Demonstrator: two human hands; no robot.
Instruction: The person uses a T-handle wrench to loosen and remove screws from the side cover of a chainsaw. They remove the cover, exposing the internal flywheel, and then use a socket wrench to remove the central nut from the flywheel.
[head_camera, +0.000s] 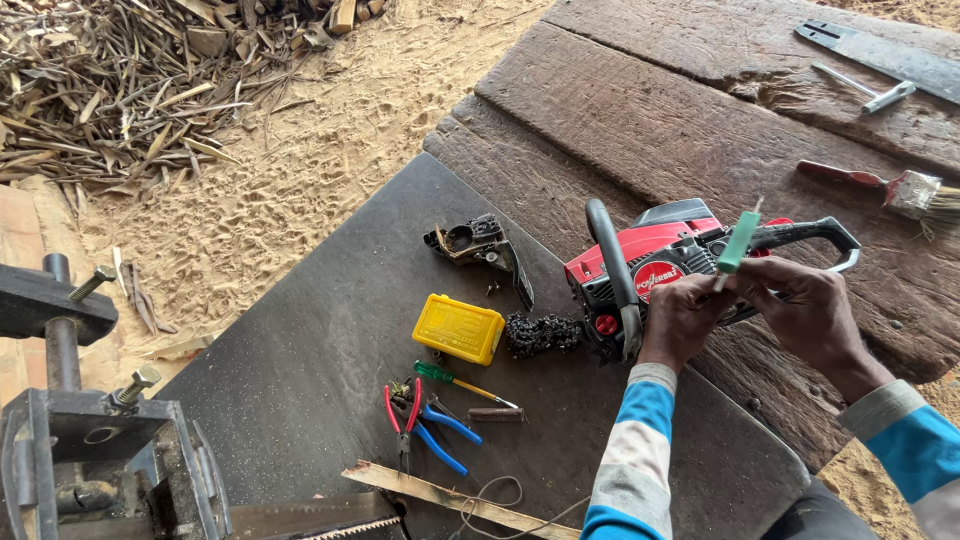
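Both hands meet over a red and black chainsaw body (665, 265) lying on a dark sheet (330, 330). My right hand (805, 315) grips a green-handled tool (738, 243), its handle pointing up. My left hand (685, 318) pinches the tool's lower metal shaft, just above the saw's front handle. Beside the saw lies a coiled saw chain (540, 333). A black side cover (480, 245) rests farther back on the sheet.
A yellow box (458, 328), a green screwdriver (455, 381), red and blue pliers (420, 425) and a wood strip (450, 495) lie near me. A vise (80, 440) stands at left. On the planks: guide bar (880, 55), socket wrench (870, 92), brush (890, 188).
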